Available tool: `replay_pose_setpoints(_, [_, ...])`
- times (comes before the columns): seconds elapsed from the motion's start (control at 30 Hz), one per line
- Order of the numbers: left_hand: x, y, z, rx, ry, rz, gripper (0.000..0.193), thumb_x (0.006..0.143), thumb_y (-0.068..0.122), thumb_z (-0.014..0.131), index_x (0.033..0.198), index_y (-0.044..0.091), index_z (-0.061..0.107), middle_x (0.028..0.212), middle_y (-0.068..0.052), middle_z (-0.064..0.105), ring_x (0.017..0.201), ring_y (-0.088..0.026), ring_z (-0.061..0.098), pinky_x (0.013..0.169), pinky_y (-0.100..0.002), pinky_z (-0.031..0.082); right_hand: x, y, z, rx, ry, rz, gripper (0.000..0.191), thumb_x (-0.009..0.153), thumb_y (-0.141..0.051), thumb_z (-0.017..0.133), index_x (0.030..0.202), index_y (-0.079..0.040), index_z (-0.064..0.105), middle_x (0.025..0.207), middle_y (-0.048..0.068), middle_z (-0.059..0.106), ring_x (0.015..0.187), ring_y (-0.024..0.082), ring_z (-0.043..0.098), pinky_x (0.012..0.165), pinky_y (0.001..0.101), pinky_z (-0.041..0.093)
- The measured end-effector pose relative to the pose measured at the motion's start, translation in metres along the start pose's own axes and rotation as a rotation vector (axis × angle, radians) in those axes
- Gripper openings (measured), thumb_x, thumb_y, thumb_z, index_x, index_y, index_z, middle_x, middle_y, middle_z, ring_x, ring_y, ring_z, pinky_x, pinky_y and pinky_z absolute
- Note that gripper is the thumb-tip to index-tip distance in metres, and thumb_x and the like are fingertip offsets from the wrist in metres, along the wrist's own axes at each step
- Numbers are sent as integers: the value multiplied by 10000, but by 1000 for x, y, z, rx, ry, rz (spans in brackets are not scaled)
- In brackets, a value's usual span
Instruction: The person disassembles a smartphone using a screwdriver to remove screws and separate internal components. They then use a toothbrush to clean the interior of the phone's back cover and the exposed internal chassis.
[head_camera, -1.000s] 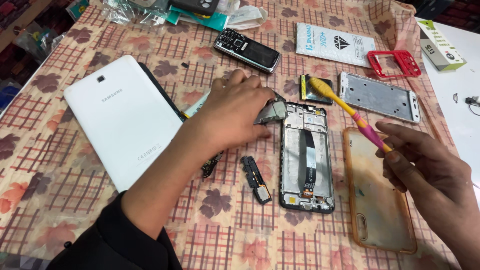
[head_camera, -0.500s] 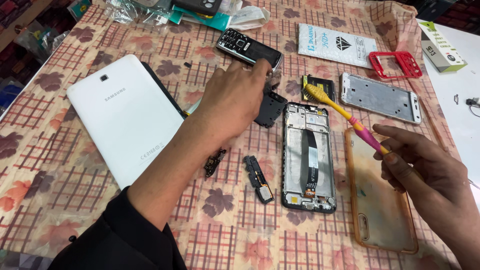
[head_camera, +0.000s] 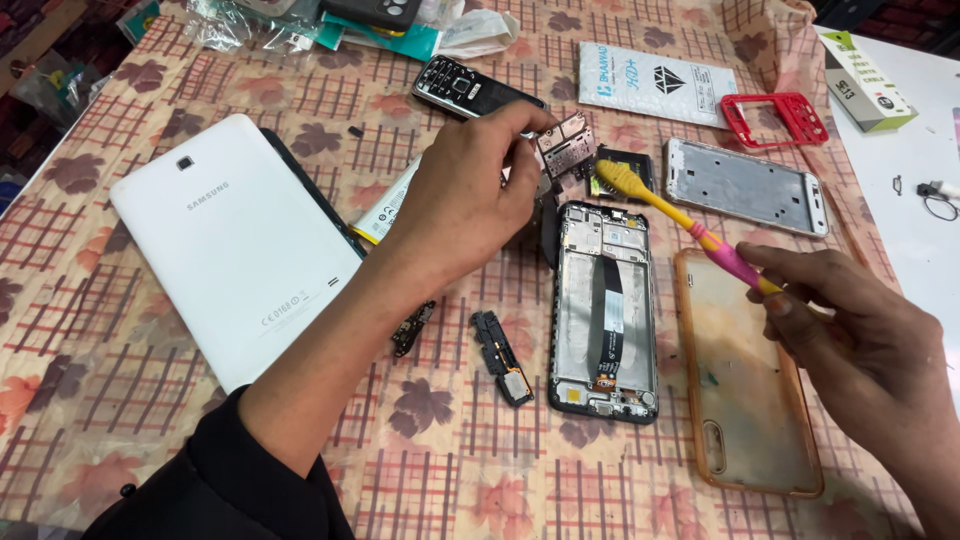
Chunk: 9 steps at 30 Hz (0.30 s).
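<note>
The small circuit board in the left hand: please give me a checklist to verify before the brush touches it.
1. Board held firmly: the left hand pinches the small circuit board at its edge, lifted off the cloth. Ok.
2. Brush in grip: the right hand holds the toothbrush by its pink handle. Ok.
3. Bristles at the board: the yellow head is close beside it; contact cannot tell.
4. Bristles clean and dry: cannot tell.
5. Open phone frame below the brush, so dust may fall into it: not ok.
6. Loose black parts lie apart from both hands. Ok.
</note>
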<state>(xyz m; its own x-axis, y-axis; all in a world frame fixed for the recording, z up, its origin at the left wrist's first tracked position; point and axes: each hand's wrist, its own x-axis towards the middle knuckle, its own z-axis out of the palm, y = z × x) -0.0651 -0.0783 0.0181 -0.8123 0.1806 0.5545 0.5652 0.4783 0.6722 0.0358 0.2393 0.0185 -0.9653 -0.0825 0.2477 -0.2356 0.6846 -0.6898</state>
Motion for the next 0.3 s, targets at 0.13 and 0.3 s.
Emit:
replay_pose_setpoints(0.13, [0, 12, -2, -109, -4, 51, 250, 971, 143, 641, 1191, 36, 692, 938, -112, 788, 856, -192, 804, 771, -345, 632, -2, 1, -4, -31, -9, -31, 396, 1024, -22, 588, 1414, -25, 656, 1099, 107, 710, 873, 130, 659, 724, 248, 538])
replay_pose_setpoints(0.3, [4, 16, -8, -91, -489, -144, 340, 886, 241, 689, 1209, 136, 716, 1036, -72, 814, 919, -154, 804, 846, -344, 621, -2, 9, -17, -36, -19, -78, 316, 994, -51, 617, 1299, -44, 700, 1067, 120, 730, 967, 158, 691, 845, 290, 529])
